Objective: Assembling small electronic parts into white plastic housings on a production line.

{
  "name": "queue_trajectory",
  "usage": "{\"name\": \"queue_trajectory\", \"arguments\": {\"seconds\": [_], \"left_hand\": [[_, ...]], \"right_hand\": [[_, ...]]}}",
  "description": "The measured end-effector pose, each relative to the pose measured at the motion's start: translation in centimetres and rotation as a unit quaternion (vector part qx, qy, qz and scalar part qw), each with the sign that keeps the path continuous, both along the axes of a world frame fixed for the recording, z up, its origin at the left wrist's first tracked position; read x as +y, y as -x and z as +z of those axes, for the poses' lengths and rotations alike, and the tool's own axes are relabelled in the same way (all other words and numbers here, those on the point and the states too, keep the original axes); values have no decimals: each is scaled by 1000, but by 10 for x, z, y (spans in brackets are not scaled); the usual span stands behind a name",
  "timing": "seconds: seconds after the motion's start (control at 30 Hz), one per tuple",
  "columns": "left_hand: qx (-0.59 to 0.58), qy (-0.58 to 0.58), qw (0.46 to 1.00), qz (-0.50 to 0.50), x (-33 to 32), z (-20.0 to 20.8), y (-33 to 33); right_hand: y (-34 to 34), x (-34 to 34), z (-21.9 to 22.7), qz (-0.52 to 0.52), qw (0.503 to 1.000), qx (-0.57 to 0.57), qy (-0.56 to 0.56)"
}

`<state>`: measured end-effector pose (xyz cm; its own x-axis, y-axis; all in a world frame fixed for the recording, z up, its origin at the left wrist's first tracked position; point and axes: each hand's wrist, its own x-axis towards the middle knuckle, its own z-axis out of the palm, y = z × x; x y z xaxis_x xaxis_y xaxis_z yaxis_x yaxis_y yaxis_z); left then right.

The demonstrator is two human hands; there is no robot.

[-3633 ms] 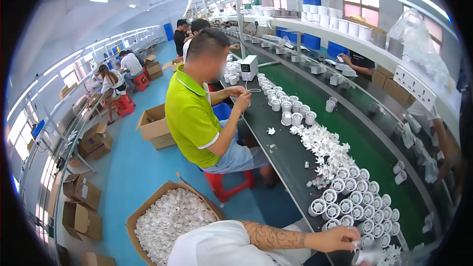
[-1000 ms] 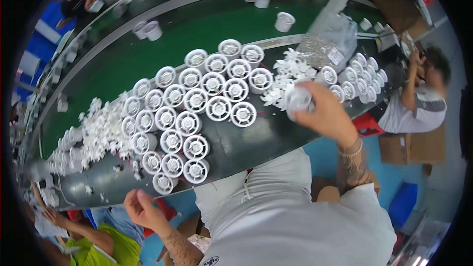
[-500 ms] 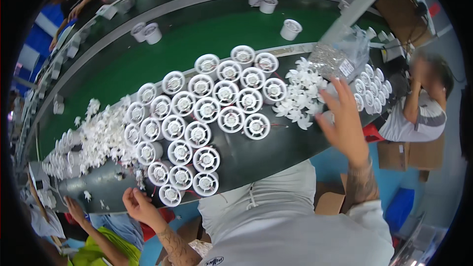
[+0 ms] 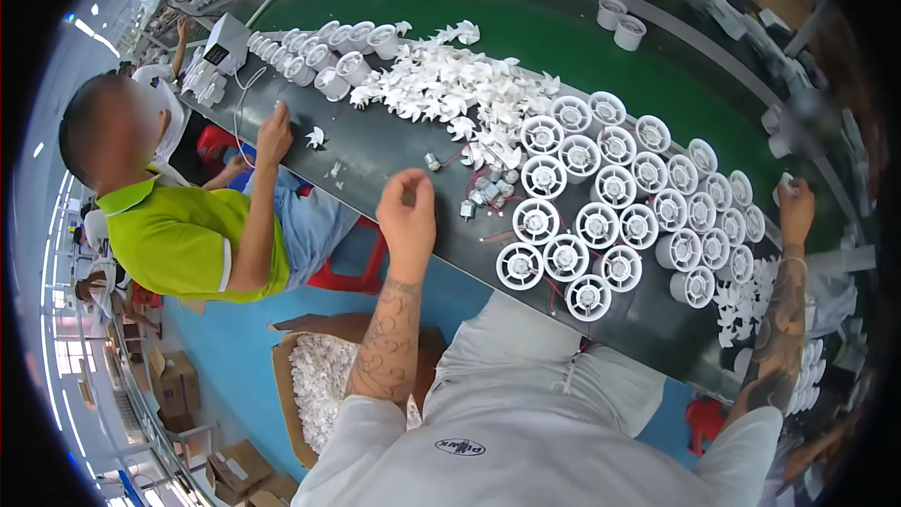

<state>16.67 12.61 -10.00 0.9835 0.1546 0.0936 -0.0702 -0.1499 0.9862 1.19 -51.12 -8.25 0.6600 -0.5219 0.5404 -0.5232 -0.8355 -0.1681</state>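
My left hand (image 4: 408, 216) is raised above the near edge of the dark bench, fingers curled to the thumb in a pinch; whatever they hold, if anything, is hidden. Closest to it are a small metal motor (image 4: 432, 161) and a cluster of motors (image 4: 490, 190) with red wires. Far to the right, my right hand (image 4: 798, 211) reaches over the green belt's edge, gripping a white plastic part (image 4: 785, 188) mostly covered by the fingers. Between my hands stand rows of round white fan housings (image 4: 599, 225), open side up. White fan blades (image 4: 746, 305) lie beside my right forearm.
A large heap of white fan blades (image 4: 450, 84) lies left of the housings. The green conveyor (image 4: 535, 23) runs behind the bench. A person in a yellow-green shirt (image 4: 178, 235) sits at left. Below stands an open carton (image 4: 286, 385) of white pieces.
My view has swung left. My right hand has gone from above the blades out to the belt and now grips a white part. The left hand has risen, its fingers curled.
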Motion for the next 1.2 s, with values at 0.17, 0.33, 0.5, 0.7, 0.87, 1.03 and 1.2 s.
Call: {"name": "queue_trajectory", "arguments": {"seconds": [0.17, 0.33, 0.5, 0.7, 0.87, 1.03, 1.2], "left_hand": [[-278, -356, 892, -8, 30, 6, -89], [-230, -467, 850, -77, 25, 4, -119], [-197, -405, 889, -80, 16, -1, -126], [-224, -407, 882, -82, 23, 7, -121], [-189, -409, 890, -72, 26, 9, -121], [-146, -411, 898, -56, 7, 6, -118], [-133, -475, 864, -100, 24, 6, -123]], "right_hand": [[22, 82, 38, 72, 954, -105, -271], [145, 248, 41, 146, 986, -63, -49], [169, 337, 33, 138, 977, -7, -164], [163, 340, 3, 77, 990, -25, -116], [168, 329, -36, 96, 975, -78, -182], [178, 333, -29, 75, 981, -83, -161], [155, 337, -26, 84, 981, -79, -157]]}}
